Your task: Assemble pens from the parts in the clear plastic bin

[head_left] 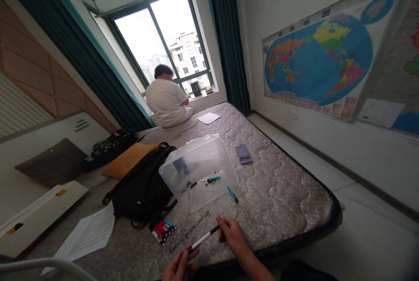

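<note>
Near the front edge of the mattress, both hands hold a black-and-white pen (206,238) between them. My left hand (180,264) pinches its lower black end, while my right hand (234,235) grips the upper black end with the fingertips. Left of the hands lies a group of several red, black and teal pens (163,230). A teal and black pen (232,194) rests alone just beyond my right hand. Past it, a clear plastic box (196,154) lies with a few pens in it, among them a teal pen (213,179).
The quilted mattress (278,185) carries a black backpack (144,185), an orange cushion (127,159), a printed sheet (87,233), a pale box (42,215) and a blurred dark rectangular item (244,154). A person (166,102) sits at the far end by the window, facing away.
</note>
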